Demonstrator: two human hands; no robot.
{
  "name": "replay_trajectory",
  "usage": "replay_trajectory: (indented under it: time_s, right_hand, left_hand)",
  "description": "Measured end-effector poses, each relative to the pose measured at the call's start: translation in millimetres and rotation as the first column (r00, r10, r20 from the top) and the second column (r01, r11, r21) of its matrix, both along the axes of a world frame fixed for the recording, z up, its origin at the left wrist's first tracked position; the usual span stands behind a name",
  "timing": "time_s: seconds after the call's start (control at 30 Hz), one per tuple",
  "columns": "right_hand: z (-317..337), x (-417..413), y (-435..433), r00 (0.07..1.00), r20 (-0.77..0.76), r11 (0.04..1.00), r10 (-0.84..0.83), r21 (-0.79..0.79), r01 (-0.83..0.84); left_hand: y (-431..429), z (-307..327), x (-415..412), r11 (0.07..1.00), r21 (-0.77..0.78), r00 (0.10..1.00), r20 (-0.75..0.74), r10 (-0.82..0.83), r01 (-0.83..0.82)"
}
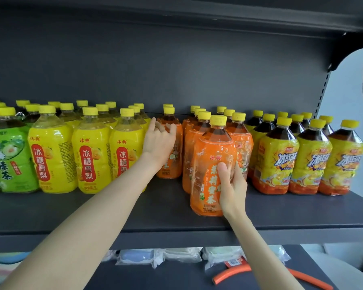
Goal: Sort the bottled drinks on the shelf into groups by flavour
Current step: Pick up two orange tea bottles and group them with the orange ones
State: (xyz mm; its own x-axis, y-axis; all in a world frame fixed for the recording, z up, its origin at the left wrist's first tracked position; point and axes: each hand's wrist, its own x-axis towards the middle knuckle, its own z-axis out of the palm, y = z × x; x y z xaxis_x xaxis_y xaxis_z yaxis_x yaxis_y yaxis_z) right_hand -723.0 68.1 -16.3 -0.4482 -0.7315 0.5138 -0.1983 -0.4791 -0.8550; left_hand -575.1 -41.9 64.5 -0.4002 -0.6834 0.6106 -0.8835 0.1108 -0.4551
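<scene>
On the lower shelf nearest the viewer lie an orange tube (pixel 260 272) and wrapped packets (pixel 176 256). Above them, the front edge of the dark shelf (pixel 113 222) has a bare strip running its whole width in front of the bottles, widest at the middle where both forearms cross it.

The right hand (pixel 232 185) grips the nearest orange bottle (pixel 208 164), which stands forward of its group on that bare strip; the thumb lies across the label and the fingers curl round the bottle's right side. Just behind it stand more orange bottles (pixel 197 135).

The left hand (pixel 158 141) reaches deeper into a gap, fingers loosely spread and half curled, resting against another orange bottle (pixel 171 164) without closing round it. That bottle stands apart from the orange group, just beside the yellow pear bottles (pixel 90 151).

Green bottles (pixel 8 155) fill the far left; yellow-and-red iced tea bottles (pixel 306 155) fill the right, near the shelf's end.
</scene>
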Motion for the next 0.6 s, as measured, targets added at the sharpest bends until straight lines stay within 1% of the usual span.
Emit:
replay_trajectory:
  time_s: [0.07, 0.13, 0.2, 0.23, 0.27, 0.3, 0.33, 0.37, 0.4, 0.43, 0.47, 0.5, 0.53, 0.57, 0.6]
  right_hand:
    - [-1, 1, 0, 1.0, 0.001, 1.0, 0.003, 0.005, -0.003]
    - [0, 2, 2, 1.0, 0.004, 1.0, 0.004, 0.003, -0.004]
    - [2, 5, 5, 1.0, 0.006, 1.0, -0.007, -0.014, 0.007]
    - [3, 7, 7, 1.0, 0.011, 1.0, -0.013, -0.024, 0.014]
    - [3, 10, 9, 1.0, 0.017, 0.999, -0.016, -0.033, 0.016]
    - [4, 13, 10, 1.0, 0.018, 0.999, -0.011, -0.04, 0.012]
    - [4, 17, 11, 1.0, 0.015, 0.999, -0.007, -0.045, 0.008]
    - [3, 21, 10, 1.0, 0.011, 0.999, -0.001, -0.044, 0.001]
    - [2, 27, 9, 1.0, 0.005, 0.999, 0.007, -0.034, -0.007]
    - [1, 33, 7, 1.0, -0.004, 1.0, 0.018, -0.02, -0.018]
    - [0, 40, 4, 0.999, -0.019, 1.0, 0.025, -0.002, -0.025]
    - [-2, 46, 1, 0.999, -0.045, 1.0, 0.027, 0.016, -0.027]
    - [-4, 53, -2, 0.997, -0.081, 0.999, 0.02, 0.033, -0.018]
    - [-3, 58, -4, 0.992, -0.127, 0.999, 0.002, 0.046, 0.004]
    - [-3, 62, -5, 0.982, -0.184, 0.998, -0.028, 0.058, 0.039]
  left_hand:
    - [2, -1, 1, 1.0, 0.012, 1.0, -0.007, 0.0, 0.0]
    - [7, -3, 6, 0.999, 0.01, 0.998, -0.036, -0.045, 0.045]
    - [16, -7, 16, 0.985, -0.012, 0.976, -0.137, -0.172, 0.172]
    - [22, -11, 22, 0.961, -0.046, 0.933, -0.232, -0.274, 0.271]
    - [29, -17, 28, 0.918, -0.092, 0.85, -0.352, -0.392, 0.386]
    - [38, -23, 33, 0.858, -0.142, 0.721, -0.485, -0.495, 0.493]
    - [48, -28, 37, 0.791, -0.197, 0.556, -0.614, -0.56, 0.579]
    - [58, -33, 39, 0.732, -0.24, 0.389, -0.72, -0.574, 0.637]
    - [67, -38, 39, 0.687, -0.267, 0.243, -0.799, -0.55, 0.676]
    - [74, -42, 38, 0.65, -0.283, 0.129, -0.851, -0.51, 0.705]
    - [79, -45, 37, 0.619, -0.294, 0.046, -0.88, -0.472, 0.728]
    - [81, -47, 36, 0.592, -0.303, -0.004, -0.893, -0.451, 0.747]
    - [82, -49, 36, 0.575, -0.309, -0.022, -0.893, -0.45, 0.757]
    - [81, -49, 36, 0.571, -0.31, -0.015, -0.887, -0.461, 0.76]
    - [78, -50, 36, 0.584, -0.304, 0.018, -0.877, -0.48, 0.753]
